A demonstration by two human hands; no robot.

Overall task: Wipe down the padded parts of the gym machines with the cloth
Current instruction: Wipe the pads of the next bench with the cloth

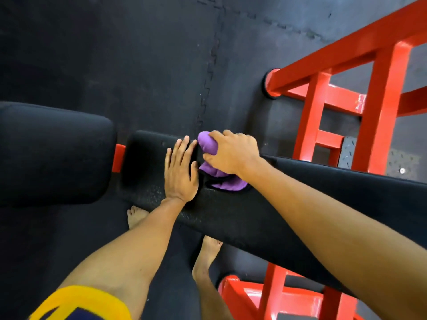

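Observation:
A long black padded bench pad (288,204) runs from the middle of the view down to the right. My right hand (233,153) grips a bunched purple cloth (209,144) and holds it against the pad near its far end. My left hand (181,172) lies flat on the same pad just left of the cloth, fingers straight. A second, wider black pad (53,153) sits to the left, separated by a gap with a red bracket (118,158).
The red steel frame (342,84) of the machine rises at the right and continues below the pad at the bottom. Black rubber floor tiles (138,54) cover the ground. My bare feet (136,215) stand under the pad's near edge.

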